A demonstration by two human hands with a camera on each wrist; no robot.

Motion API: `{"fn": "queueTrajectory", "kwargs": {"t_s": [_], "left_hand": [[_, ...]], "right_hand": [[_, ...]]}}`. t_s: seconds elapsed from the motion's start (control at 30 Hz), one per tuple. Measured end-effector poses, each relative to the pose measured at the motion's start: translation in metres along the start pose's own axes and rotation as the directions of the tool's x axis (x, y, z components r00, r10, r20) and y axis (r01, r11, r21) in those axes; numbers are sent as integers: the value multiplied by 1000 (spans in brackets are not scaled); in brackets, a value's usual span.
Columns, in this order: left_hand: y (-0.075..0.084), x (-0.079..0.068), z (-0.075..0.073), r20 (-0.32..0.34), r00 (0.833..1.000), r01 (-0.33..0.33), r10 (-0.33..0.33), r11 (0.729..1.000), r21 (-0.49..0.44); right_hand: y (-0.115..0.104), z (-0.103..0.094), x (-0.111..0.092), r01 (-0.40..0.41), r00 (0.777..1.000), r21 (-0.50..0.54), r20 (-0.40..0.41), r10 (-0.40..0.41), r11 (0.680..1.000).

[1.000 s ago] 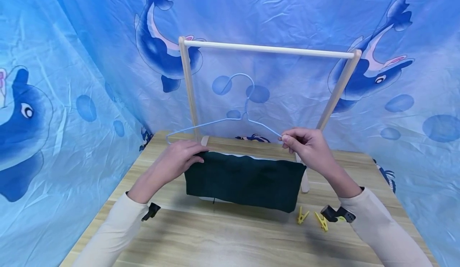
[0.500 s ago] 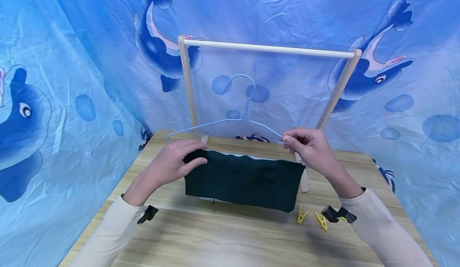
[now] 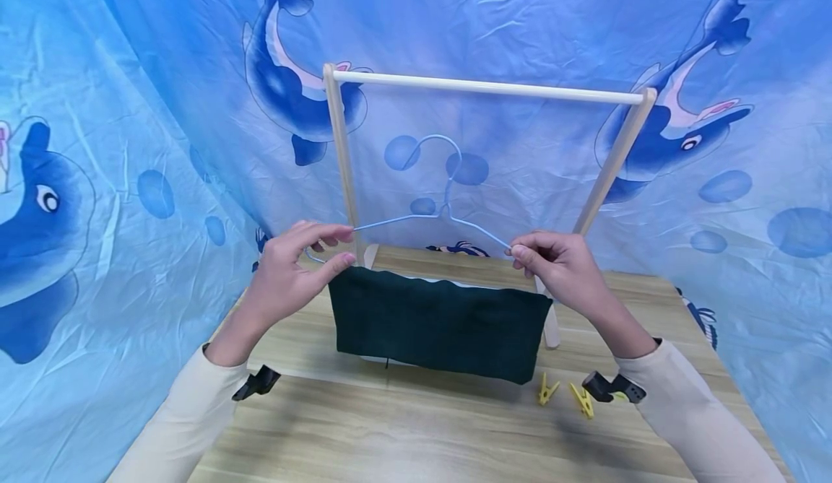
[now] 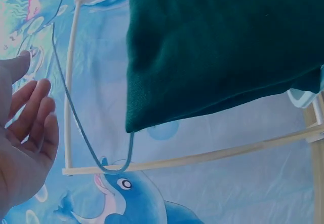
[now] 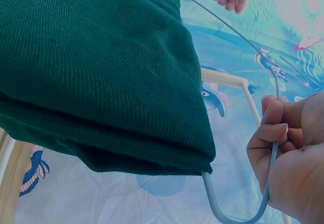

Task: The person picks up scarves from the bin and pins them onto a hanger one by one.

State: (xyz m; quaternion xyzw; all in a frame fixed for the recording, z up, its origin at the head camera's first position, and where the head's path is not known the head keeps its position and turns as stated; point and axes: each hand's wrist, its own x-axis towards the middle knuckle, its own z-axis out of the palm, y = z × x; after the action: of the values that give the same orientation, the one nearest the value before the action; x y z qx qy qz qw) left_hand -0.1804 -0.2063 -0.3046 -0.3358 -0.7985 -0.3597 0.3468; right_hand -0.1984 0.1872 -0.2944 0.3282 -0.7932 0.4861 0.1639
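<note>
My right hand [image 3: 552, 266] pinches the right arm of a light blue wire clothes hanger [image 3: 398, 220], hook upward. Over the hanger's lower bar hangs a folded dark green cloth [image 3: 442, 328], whose corner meets the bent wire in the right wrist view. My left hand [image 3: 289, 273] is at the hanger's left end, thumb and fingers spread apart. Seen from the left wrist, its relaxed fingers [image 4: 43, 102] stand beside the wire with a gap and hold nothing. The cloth hides the lower bar.
Behind the hanger stands a wooden rack with a white top rail [image 3: 487, 87]. Two yellow clothespins [image 3: 546, 389] lie on the wooden table [image 3: 390, 432] at right. A pale object [image 4: 304, 97] shows partly behind the cloth. Blue dolphin-print sheeting [image 3: 162, 71] surrounds the table.
My left hand has come off the cloth's upper left edge and moved up and left, its fingers spreading. My right hand keeps its pinch on the clothes hanger, nearly still.
</note>
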Motion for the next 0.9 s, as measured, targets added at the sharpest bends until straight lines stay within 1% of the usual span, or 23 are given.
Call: {"fn": "queueTrajectory", "kwargs": {"t_s": [0.07,0.13,0.2,0.3,0.4,0.53,0.7,0.77,0.9], "left_hand": [[-1,5,-1,-13,1000,18,-18,1000,-8],[-3,9,-1,-3,998,58,-58,998,-12],[-5,13,0,20,994,110,-110,994,-9],[-12,16,1,65,982,180,-180,984,-8],[-18,19,2,113,970,218,-215,976,-14],[-24,20,1,157,961,236,-227,971,-37],[-28,21,0,186,953,251,-238,967,-51],[-30,22,-1,197,953,248,-232,967,-63],[-32,22,-1,210,957,223,-199,970,-97]], "right_hand": [[0,0,0,-2,1000,-2,1,2,1000],[0,0,0,-5,1000,-1,4,5,1000],[0,0,0,-7,1000,-2,6,7,1000],[0,0,1,-8,1000,-4,7,8,1000],[1,1,1,-5,1000,-4,7,6,1000],[1,1,1,-2,1000,-1,8,2,1000],[0,0,1,-8,1000,0,9,8,1000],[0,-1,1,-11,1000,-2,6,11,1000],[-1,-3,1,-12,1000,-6,-4,12,1000]]}}
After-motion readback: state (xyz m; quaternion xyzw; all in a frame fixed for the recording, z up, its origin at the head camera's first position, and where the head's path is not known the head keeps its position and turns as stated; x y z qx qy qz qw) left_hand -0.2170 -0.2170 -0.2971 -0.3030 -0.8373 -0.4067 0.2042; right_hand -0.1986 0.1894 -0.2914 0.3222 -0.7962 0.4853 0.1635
